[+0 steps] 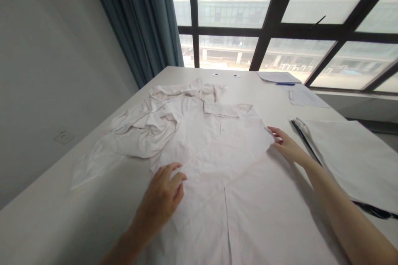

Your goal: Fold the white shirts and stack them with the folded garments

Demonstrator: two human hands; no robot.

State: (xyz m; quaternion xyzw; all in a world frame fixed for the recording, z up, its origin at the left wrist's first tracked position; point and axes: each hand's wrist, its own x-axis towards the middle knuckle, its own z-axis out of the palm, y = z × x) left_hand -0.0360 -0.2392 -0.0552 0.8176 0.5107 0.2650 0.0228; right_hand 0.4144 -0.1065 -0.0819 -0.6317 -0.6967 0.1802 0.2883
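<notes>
A long white coat [236, 149] lies spread on the white table [102, 211], with its collar band [228, 110] toward the far side and a slit running down its near part. Its far left portion is bunched in creases. My left hand [164, 192] rests at the coat's left edge, fingers bent and apart, holding nothing that I can see. At the right edge, my right hand [287, 145] has its fingers closed on a corner of the cloth; the thumb is partly hidden.
A folded white item with black edging [351, 157] lies on the right. Papers [278, 76] and a blue pen [285, 84] are at the far right, with two small white objects [237, 76] near the back edge. A wall, a blue curtain [146, 20] and windows surround the table.
</notes>
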